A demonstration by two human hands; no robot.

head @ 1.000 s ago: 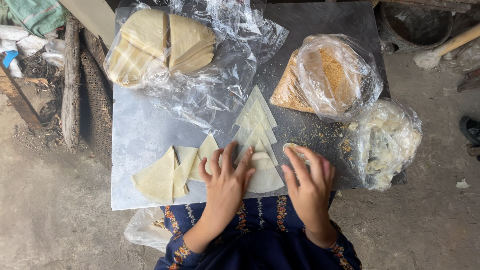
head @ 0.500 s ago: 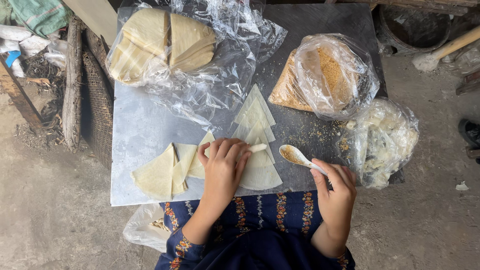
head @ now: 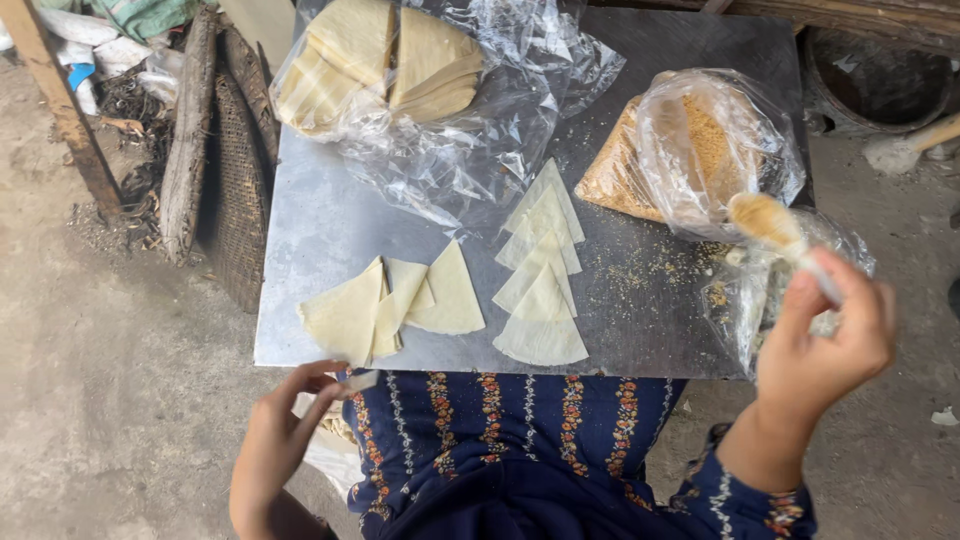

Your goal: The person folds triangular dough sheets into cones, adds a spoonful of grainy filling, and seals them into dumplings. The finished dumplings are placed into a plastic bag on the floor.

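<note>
Two hands work at the near edge of a grey metal worktop point(head: 330, 230), seen from above over a dark blue floral garment point(head: 520, 440). The right hand point(head: 825, 340) is raised at the right side, off the worktop's right edge, wrist bent upward, with its fingers curled shut around the handle of a pale spoon point(head: 775, 228); the spoon's bowl, heaped with tan crumbly filling, points up and left, over the rim of a clear plastic bag of filling point(head: 700, 150). A second, crumpled clear bag point(head: 760, 290) sits just under the spoon at the worktop's right edge. The left hand point(head: 285, 430) hangs below the worktop's front edge, at the lower left, fingers loosely bent and pinching a small pale scrap point(head: 358, 381) between thumb and fingertips. On the worktop, a row of overlapping pale dough triangles point(head: 540, 280) lies in the middle, points aimed away from the person. Just left of it, a looser cluster of dough wedges point(head: 390, 305) lies near the front edge, closest to the left hand. At the far left corner, a clear bag of stacked dough sheets point(head: 390, 65) lies open. Scattered crumbs point(head: 640, 270) dot the metal between the triangles and the filling bag.
</note>
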